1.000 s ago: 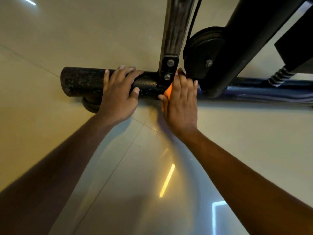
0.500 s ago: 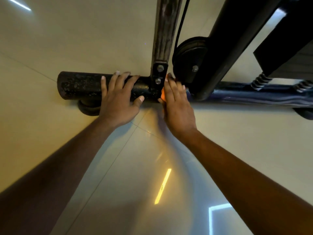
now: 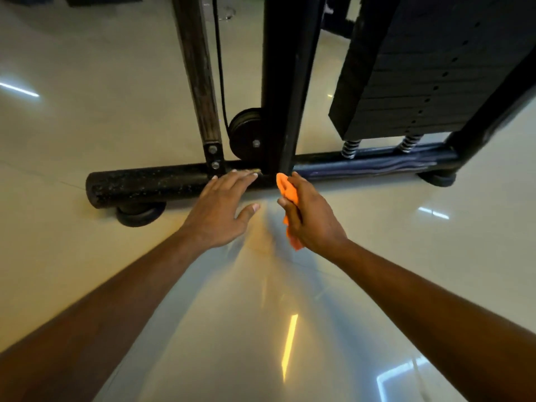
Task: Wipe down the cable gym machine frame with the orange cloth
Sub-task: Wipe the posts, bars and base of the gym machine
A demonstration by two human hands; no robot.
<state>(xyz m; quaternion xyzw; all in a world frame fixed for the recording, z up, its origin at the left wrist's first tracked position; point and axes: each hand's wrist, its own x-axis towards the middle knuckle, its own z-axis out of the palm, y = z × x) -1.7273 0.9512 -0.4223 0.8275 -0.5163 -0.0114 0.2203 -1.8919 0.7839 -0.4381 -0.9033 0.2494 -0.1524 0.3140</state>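
Far to the left of both hands, the capped end of the black base tube (image 3: 145, 185) lies along the glossy tiled floor (image 3: 87, 111), its paint speckled with pale flecks, with a round rubber foot (image 3: 139, 214) under it. The tube runs rightward to the left hand (image 3: 220, 210), which lies palm down with fingers straight and spread, holding nothing; the fingertips (image 3: 242, 173) reach onto the top of the tube, though whether they press on it is hard to tell. Just above those fingertips a worn, slanted strut (image 3: 200, 82) is fixed to the base through a bracket with 2 bolts (image 3: 214, 157). Beside the strut a thin black cable (image 3: 220, 68) drops to a black pulley wheel (image 3: 245, 134), which sits directly beyond the gap between the 2 hands. A thick black upright post (image 3: 285, 82) meets the base just above the right hand (image 3: 311, 217). That hand is curled around the orange cloth (image 3: 285, 188), bunched in the fist with 1 end poking out at the top, near the foot of the post, and another end hanging below the palm. The cloth appears just short of the frame. To the right of the right hand, the base rail turns bluish (image 3: 377, 166), 2 coil springs (image 3: 351, 147) stand on it, and a black weight stack (image 3: 420, 76) hangs above them.
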